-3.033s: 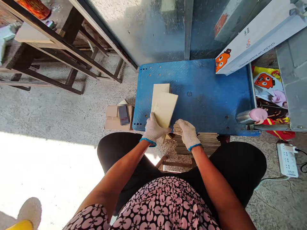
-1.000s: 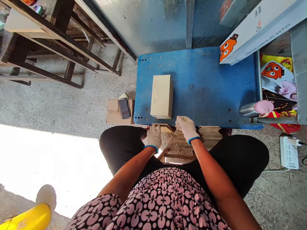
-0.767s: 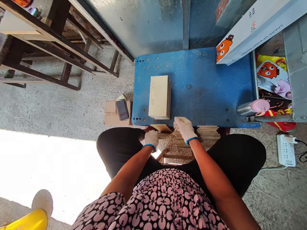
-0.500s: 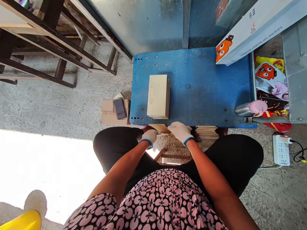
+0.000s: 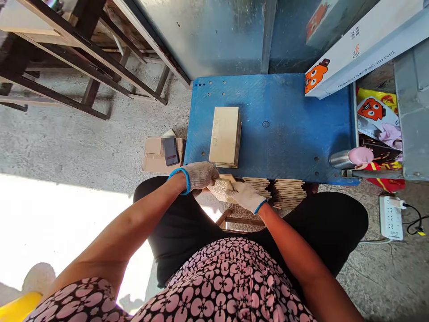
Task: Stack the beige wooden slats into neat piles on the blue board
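Both my hands wear white knit gloves with blue cuffs. My left hand is closed over the top of a small bundle of thin wooden boards, just below the near edge of the blue table. My right hand grips the same bundle from the right side. A neat stack of pale boards lies on the table's left part. More boards are stacked in rows under the table edge, to the right of my hands.
A white printed carton leans over the table's far right corner. A metal flask with a pink cap lies at the right edge. A cardboard box sits on the floor left of the table. A power strip lies at the right. A wooden frame stands far left.
Three seconds ago my left hand was laying a board on the table stack. Both hands then dropped below the table edge and have closed together on a bundle of boards, my left elbow swinging outward.
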The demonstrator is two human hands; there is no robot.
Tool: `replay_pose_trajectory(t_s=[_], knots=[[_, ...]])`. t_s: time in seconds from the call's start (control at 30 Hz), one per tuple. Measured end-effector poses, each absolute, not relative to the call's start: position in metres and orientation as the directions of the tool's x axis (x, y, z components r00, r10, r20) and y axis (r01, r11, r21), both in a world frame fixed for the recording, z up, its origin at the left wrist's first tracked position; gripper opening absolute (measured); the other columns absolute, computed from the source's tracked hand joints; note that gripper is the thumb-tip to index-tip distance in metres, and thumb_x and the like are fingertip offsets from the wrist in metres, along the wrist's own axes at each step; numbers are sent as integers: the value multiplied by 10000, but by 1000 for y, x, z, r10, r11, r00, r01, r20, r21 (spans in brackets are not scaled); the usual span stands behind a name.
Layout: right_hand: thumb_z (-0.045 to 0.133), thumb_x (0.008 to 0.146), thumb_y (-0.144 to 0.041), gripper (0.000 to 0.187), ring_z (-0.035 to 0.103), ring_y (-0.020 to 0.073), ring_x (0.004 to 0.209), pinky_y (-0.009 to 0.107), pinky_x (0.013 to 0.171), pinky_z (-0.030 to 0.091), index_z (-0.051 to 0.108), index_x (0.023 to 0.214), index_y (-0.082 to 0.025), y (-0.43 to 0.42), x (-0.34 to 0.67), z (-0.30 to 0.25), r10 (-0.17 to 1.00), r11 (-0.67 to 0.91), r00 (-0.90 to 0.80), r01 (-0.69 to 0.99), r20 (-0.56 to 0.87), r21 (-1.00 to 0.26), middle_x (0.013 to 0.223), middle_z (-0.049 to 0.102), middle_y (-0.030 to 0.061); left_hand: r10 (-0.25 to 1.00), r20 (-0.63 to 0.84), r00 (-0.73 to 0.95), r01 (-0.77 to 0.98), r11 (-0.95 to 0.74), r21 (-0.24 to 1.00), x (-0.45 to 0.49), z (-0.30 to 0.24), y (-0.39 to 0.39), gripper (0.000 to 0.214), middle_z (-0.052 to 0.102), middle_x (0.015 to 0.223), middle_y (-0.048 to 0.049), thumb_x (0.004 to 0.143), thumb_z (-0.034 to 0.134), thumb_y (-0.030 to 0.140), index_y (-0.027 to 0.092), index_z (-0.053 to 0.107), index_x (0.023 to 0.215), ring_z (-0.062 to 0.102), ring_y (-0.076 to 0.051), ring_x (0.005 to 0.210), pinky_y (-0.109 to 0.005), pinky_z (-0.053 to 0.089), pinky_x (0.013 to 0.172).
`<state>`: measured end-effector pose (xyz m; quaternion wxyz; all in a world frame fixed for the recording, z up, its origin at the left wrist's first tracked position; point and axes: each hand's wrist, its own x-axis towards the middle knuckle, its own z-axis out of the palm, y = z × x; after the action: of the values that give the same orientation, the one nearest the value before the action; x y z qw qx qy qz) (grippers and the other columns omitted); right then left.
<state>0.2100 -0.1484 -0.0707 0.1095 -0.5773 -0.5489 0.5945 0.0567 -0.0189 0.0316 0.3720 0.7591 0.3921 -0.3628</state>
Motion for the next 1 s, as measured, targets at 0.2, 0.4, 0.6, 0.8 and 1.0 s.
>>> replay_pose_trajectory(t_s=[0.2, 0.4, 0.6, 0.8, 1.0], knots=[[633, 903, -386, 275, 660, 226, 952, 318, 869, 486, 755, 1088, -223, -141, 221, -76, 854, -447, -136, 303, -503, -841, 1036, 763, 48, 651, -596, 470, 879, -286, 381, 59, 28, -5, 289, 721, 982, -43, 777, 651, 279, 206, 733, 1045, 666, -214, 908, -295, 494, 815], [661, 829, -509, 364, 659, 211, 936, 335, 880, 506, 772, 960, -188, -129, 238, -80, 904, -414, 46, -153, -425, -897, 972, 769, 42, 918, -380, 110, 913, 57, 403, 67, -9, -59, 1114, 499, 1426, -193, 642, 839, 451, 164, 244, 1539, 534, -347, 1281, -452, 445, 1060], [736, 737, -553, 428, 676, 232, 875, 347, 774, 551, 772, 956, -188, -127, 248, -78, 858, -467, 80, -286, -507, -837, 922, 768, 56, 926, -375, 47, 880, 139, 454, 106, -48, -127, 1409, 393, 1463, -257, 427, 922, 435, 81, 114, 1526, 417, -412, 1373, -496, 408, 1107], [755, 667, -600, 451, 664, 205, 720, 293, 595, 535, 728, 836, -184, -125, 245, -66, 796, -513, 124, -381, -592, -769, 797, 739, 39, 906, -422, 36, 907, 148, 394, 117, -46, -117, 1372, 400, 1457, -256, 474, 870, 383, 86, 77, 1553, 435, -421, 1359, -498, 417, 1090], [789, 592, -634, 500, 637, 158, 616, 280, 586, 549, 670, 786, -189, -115, 238, -56, 719, -453, 191, -601, -668, -659, 691, 697, 32, 903, -426, -58, 936, 197, 291, 101, -18, -60, 1324, 456, 1384, -231, 481, 875, 506, 128, 169, 1535, 536, -416, 1254, -506, 475, 1013]])
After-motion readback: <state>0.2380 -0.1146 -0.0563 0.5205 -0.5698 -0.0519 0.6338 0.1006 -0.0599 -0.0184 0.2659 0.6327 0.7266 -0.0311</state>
